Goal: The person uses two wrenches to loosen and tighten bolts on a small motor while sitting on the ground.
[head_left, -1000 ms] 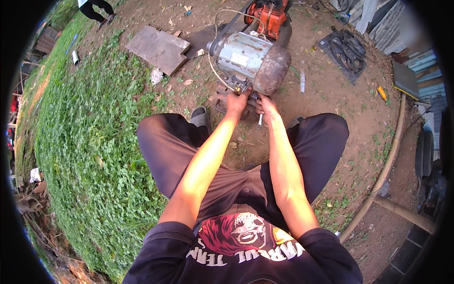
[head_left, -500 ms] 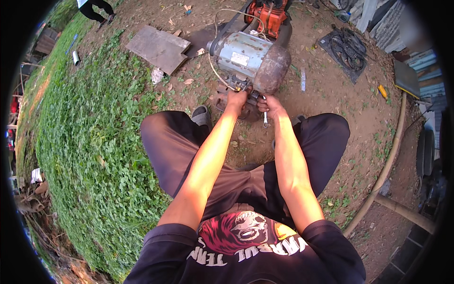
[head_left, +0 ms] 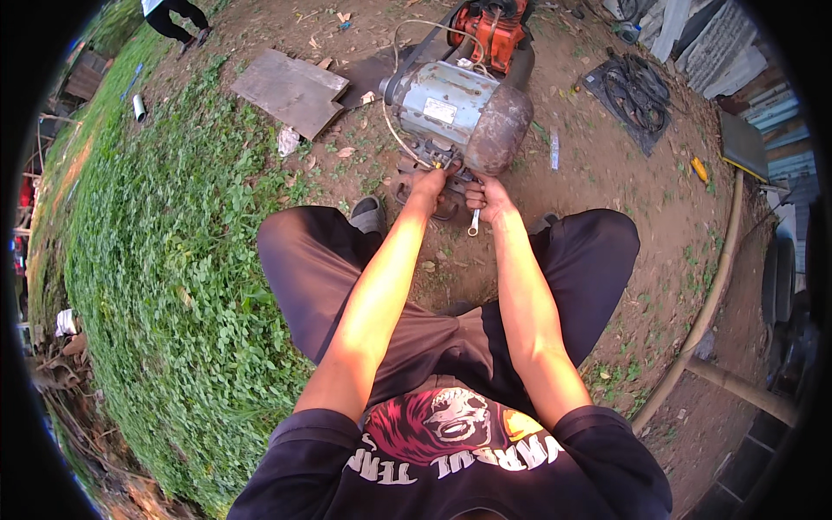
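Note:
A worn blue-grey electric motor [head_left: 445, 97] with a rusty rounded end [head_left: 501, 130] lies on the dirt just beyond my hands. My right hand [head_left: 490, 199] is closed on a metal wrench [head_left: 474, 224], whose ring end sticks out toward me below the fingers. The wrench's other end is hidden among the metal parts under the motor. Just beside it my left hand [head_left: 428, 185] has its fingers closed at those same parts, near a small brass-coloured fitting [head_left: 438, 165]. What these fingers grip is hidden. A pale hose or cable [head_left: 392, 123] runs down to this spot.
Behind the motor stands an orange-red machine [head_left: 491, 36] with a belt. A wooden board [head_left: 290, 89] lies at left, and a dark sheet with coiled black cable [head_left: 635, 95] at right. A yellow-handled tool [head_left: 699, 169] and bamboo pole [head_left: 715, 299] lie further right. Another person's legs [head_left: 178, 19] show far left.
The wrench has swung, its ring end moving left. My right hand has turned and shifted slightly left with it. My left hand has moved only a little.

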Demonstrator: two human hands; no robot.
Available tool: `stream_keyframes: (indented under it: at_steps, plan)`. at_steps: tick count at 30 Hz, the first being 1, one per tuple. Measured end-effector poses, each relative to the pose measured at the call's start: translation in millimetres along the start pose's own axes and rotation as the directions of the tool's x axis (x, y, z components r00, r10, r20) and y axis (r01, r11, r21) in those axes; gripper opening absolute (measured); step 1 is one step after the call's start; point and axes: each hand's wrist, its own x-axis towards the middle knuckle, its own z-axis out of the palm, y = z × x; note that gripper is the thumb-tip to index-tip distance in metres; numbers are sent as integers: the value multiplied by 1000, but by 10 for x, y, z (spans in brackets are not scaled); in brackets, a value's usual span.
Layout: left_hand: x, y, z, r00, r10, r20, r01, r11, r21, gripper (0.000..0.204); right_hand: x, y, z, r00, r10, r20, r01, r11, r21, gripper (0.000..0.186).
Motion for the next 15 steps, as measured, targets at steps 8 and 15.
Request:
stream_keyframes:
  at_steps: [8, 15]
  plan:
    - [10, -114, -27, 995, 99, -5, -99, 992, -81, 38, -28, 71, 58, 1000, 6, -16, -6, 1000, 4, 30]
    - [47, -177, -105, 989, 138, 47, -140, 989, 43, 48, -2, 118, 77, 995, -71, -76, 74, 997, 33, 30]
